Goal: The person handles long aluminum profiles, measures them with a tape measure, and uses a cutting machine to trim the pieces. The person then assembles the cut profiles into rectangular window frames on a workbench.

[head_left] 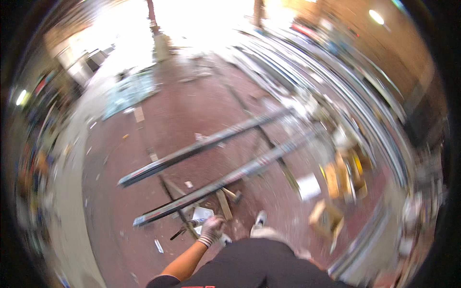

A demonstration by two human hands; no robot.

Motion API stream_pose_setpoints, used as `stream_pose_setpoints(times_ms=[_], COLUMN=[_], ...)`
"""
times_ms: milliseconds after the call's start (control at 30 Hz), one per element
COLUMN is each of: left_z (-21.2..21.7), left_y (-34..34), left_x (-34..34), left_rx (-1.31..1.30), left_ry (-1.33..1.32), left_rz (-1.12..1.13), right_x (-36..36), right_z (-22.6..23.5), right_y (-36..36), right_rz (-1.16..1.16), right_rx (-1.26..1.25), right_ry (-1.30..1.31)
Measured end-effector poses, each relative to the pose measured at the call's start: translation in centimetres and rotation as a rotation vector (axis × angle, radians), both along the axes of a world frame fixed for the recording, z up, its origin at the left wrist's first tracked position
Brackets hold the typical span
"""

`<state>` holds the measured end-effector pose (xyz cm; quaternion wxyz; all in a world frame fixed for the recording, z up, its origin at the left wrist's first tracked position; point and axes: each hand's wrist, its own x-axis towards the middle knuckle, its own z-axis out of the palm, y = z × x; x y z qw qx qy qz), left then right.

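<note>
My left hand [212, 230], in a pale work glove with a striped cuff, is in front of my body at the lower middle. Its fingers look curled closed. A pale, bluish tube-like thing [196, 222] with a dark end shows beside the fingers; blur hides whether it is held. A white sheet [203, 212] lies just beyond the hand. Two long dark metal profiles [192, 150] [206, 191] rest across supports on the floor ahead. Near the closer one are a hammer [234, 195] and a wood block [224, 205]. My right hand does not show.
Cardboard boxes [326, 218] and a white sheet of paper [309, 186] lie to the right. Long metal bars [331, 91] are stacked at the far right. Light-blue plastic sheeting [128, 93] covers floor at the far left. Posts [160, 45] stand by the bright opening.
</note>
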<state>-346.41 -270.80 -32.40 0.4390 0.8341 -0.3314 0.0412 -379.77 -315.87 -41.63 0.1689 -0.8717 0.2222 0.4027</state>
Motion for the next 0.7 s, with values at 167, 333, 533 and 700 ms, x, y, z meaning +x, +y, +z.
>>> stream_pose_setpoints(times_ms=[167, 333, 533, 700], left_z=[-0.5, -3.8, -6.7, -6.1], left_y=[-2.9, -2.9, -6.8, -14.6], left_x=[-0.1, -2.8, -4.3, -6.9], left_rx=[0.099, 0.164, 0.481, 0.509], left_ry=[-0.001, 0.252, 0.269, 0.287], left_rz=[-0.046, -0.206, -0.552, -0.326], right_x=[-21.9, -32.2, -39.6, -46.6], right_z=[-1.6, 4.0, 4.6, 3.9], right_y=[8.2, 14.8, 20.5, 20.4], right_rz=[-0.743, -1.131, -1.362, -1.470], right_rx=[-0.052, -0.031, 0.062, 0.160], right_ry=[0.198, 0.288, 0.307, 0.329])
